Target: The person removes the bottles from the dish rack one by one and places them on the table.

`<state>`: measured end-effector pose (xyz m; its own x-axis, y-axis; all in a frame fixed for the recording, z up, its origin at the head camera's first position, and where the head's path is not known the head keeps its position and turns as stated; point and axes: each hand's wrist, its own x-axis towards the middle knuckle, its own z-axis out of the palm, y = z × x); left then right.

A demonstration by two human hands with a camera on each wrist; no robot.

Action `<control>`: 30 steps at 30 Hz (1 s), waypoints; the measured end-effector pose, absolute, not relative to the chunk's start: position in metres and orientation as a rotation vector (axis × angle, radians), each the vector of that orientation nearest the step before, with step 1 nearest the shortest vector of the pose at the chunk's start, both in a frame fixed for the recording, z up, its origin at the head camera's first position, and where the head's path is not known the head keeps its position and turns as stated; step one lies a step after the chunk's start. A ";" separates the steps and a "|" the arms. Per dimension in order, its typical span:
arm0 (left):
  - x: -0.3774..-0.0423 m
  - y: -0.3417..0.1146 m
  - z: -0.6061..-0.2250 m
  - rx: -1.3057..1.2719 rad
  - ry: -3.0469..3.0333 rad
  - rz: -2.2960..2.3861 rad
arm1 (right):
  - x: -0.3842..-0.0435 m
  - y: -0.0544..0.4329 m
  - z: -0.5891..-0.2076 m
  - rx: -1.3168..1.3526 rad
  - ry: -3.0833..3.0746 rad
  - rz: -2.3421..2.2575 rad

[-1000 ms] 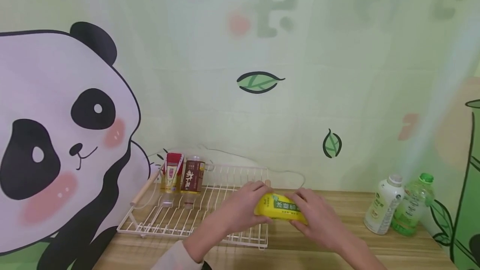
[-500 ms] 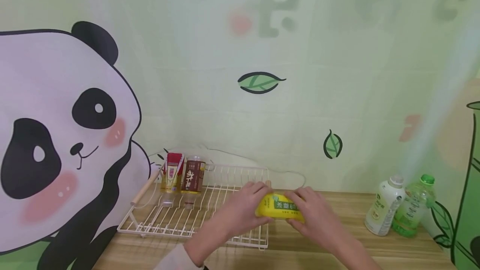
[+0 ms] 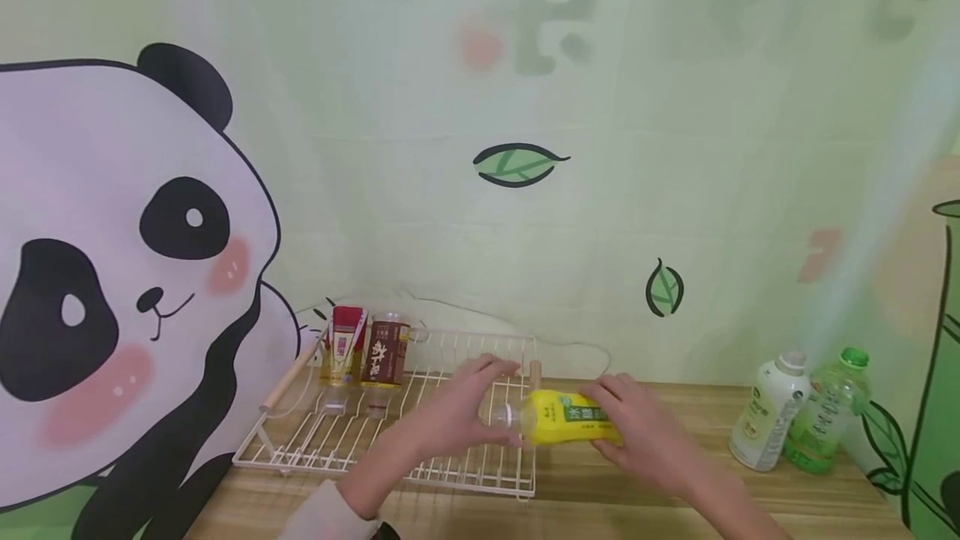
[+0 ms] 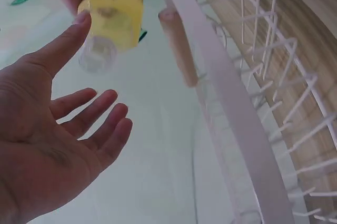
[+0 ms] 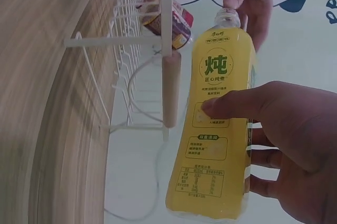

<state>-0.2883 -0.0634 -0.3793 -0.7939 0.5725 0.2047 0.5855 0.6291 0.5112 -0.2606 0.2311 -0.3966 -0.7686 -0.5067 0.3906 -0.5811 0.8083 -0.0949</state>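
Observation:
My right hand point(image 3: 645, 436) grips a yellow-labelled drink bottle point(image 3: 572, 418) near its base, the thumb across the label in the right wrist view. The bottle lies sideways in the air, its clear neck pointing left toward my left hand point(image 3: 459, 411). In the left wrist view the fingers of that left hand point(image 4: 68, 124) are spread loosely around the neck end, with the thumb tip right by the bottle's shoulder. Below them stands a white wire rack point(image 3: 330, 463) with wooden handles; the bottle overlaps its right end in the head view.
Two bottles lean in the rack's back left, one red-topped point(image 3: 345, 344), one with a brown label point(image 3: 386, 352). A white bottle point(image 3: 768, 411) and a green one point(image 3: 828, 411) stand at the table's point(image 3: 675, 473) right side. A panda-print cloth point(image 3: 420, 215) hangs behind.
The left hand has loosened from the bottle and shifted left, uncovering its neck. The right hand has moved slightly right and still holds the bottle.

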 end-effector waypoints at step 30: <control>-0.344 -0.175 -0.425 -0.025 -2.583 -0.895 | -0.282 0.354 -0.420 0.299 -2.630 0.814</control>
